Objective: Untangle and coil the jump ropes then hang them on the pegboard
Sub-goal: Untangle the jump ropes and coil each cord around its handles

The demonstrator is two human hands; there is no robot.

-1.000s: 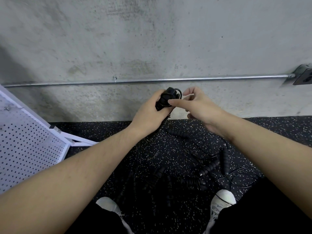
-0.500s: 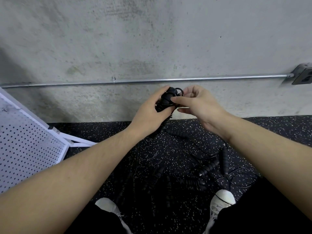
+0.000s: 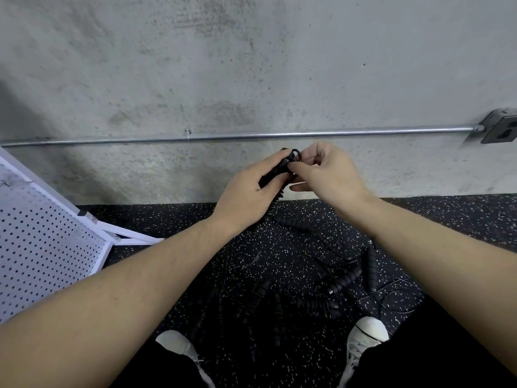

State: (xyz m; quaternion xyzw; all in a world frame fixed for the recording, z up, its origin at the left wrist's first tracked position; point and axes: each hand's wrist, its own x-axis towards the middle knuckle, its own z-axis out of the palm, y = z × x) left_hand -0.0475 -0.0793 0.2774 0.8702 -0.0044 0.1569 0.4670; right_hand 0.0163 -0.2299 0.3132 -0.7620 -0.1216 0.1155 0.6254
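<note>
Since the earlier frame, both hands have shifted slightly right and closed in together. Left hand (image 3: 246, 196) grips one black ribbed handle (image 3: 275, 172), long axis tilted, upper end pointing up-right toward the wall (image 3: 251, 65). Right hand (image 3: 330, 175) pinches a thin cord loop (image 3: 296, 154) at that upper end. Remaining jump ropes (image 3: 321, 287) lie tangled on the speckled floor (image 3: 173, 217) between two white shoes (image 3: 368, 330); roughly six handles, count uncertain against the dark floor. One white pegboard (image 3: 42, 247) leans at left. No legible markings.

Bare forearms (image 3: 134, 298), black trousers (image 3: 436, 357), white lace-up sneakers (image 3: 366, 336) with pale soles.
</note>
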